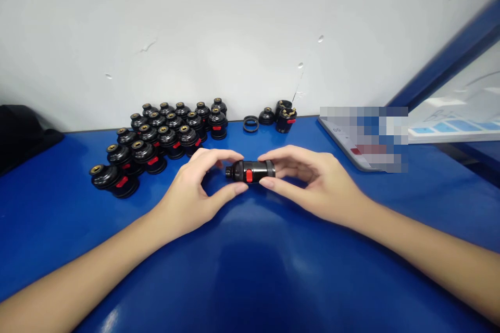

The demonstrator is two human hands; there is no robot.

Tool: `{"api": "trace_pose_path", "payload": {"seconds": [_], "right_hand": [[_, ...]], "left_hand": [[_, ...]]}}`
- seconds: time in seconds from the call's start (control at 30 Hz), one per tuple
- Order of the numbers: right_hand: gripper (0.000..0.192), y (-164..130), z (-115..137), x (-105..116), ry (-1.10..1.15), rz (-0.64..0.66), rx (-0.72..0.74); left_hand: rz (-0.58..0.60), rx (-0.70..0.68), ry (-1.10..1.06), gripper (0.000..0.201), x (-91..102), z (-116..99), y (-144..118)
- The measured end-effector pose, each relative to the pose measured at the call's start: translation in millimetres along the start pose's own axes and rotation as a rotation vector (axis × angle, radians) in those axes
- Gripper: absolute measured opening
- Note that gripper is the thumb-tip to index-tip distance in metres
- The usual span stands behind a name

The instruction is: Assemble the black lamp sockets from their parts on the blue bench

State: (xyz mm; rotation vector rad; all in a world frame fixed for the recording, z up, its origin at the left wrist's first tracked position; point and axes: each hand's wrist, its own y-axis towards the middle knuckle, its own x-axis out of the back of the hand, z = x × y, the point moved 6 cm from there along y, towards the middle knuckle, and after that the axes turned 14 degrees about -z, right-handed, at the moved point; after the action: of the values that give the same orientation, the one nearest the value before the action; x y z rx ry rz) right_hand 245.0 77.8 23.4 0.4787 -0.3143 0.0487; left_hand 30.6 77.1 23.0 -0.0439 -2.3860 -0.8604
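A black lamp holder [258, 170] with a red switch lies sideways between my hands, just above or on the blue table. My left hand [199, 179] grips its narrow capped end, thumb in front and fingers behind. Around the wider ribbed end, my right hand [312, 177] is closed, thumb below and index finger on top. The red switch faces me, between the two thumbs. Parts of the curled fingers are hidden behind the lamp holder and the hands.
Several similar lamp holders [170, 140] stand in rows at the back left. Loose black rings [250, 124], a cap [267, 115] and two open socket bodies [286, 120] sit near the wall. At right lies a grey device [344, 145], partly blurred out. A dark object [23, 130] is far left.
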Motion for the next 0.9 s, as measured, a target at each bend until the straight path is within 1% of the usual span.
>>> {"api": "trace_pose_path", "payload": {"seconds": [0.07, 0.1, 0.13, 0.2, 0.3, 0.33, 0.43, 0.47, 0.5, 0.57, 0.63, 0.73, 0.9], "right_hand": [[0.031, 0.2, 0.1, -0.3, 0.002, 0.001, -0.004], [0.031, 0.1, 0.3, -0.8, 0.005, 0.008, -0.005], [0.031, -0.2, 0.6, -1.5, 0.008, 0.015, -0.006], [0.032, -0.7, 0.9, -2.6, 0.014, 0.027, -0.003], [0.032, -1.2, 0.4, -2.6, 0.007, 0.029, 0.002], [0.032, -1.1, 0.0, -2.3, 0.002, 0.027, 0.002], [0.032, -0.3, -0.3, -1.4, -0.013, 0.018, -0.002], [0.032, -0.1, 0.1, -1.4, -0.012, 0.019, -0.001], [0.032, 0.1, 0.6, -1.6, -0.009, 0.021, -0.002], [0.031, 0.2, 1.7, -1.8, -0.002, 0.024, -0.004], [0.031, 0.1, 2.4, -2.0, 0.003, 0.027, -0.007], [0.030, -0.5, 3.2, -2.2, 0.010, 0.040, -0.003], [0.028, -0.7, 4.8, -2.4, 0.009, 0.052, 0.026]], "left_hand": [[0.000, -0.012, -0.006, 0.056, 0.2, -1.1, -0.7], [-0.002, 0.003, 0.006, 0.059, 0.1, 0.0, -0.9], [0.000, 0.029, 0.022, 0.054, -0.4, 1.7, -1.0], [0.009, 0.071, 0.044, 0.036, -1.5, 4.8, -0.7], [0.020, 0.045, 0.018, 0.024, -2.0, 2.9, 0.7], [0.012, 0.021, 0.001, 0.026, -1.1, 1.1, 1.1], [-0.015, -0.019, -0.016, 0.051, 1.3, -2.4, 1.0], [-0.015, -0.010, -0.009, 0.055, 1.2, -1.9, 0.5], [-0.009, 0.013, 0.002, 0.053, 0.6, -0.5, 0.0], [0.004, 0.071, 0.031, 0.040, -1.2, 3.7, -0.8], [0.010, 0.095, 0.042, 0.034, -2.3, 6.2, -0.6], [-0.001, 0.065, -0.012, 0.028, -1.4, 4.9, 0.8], [-0.030, 0.058, -0.076, 0.027, 2.3, 3.9, 1.2]]}}
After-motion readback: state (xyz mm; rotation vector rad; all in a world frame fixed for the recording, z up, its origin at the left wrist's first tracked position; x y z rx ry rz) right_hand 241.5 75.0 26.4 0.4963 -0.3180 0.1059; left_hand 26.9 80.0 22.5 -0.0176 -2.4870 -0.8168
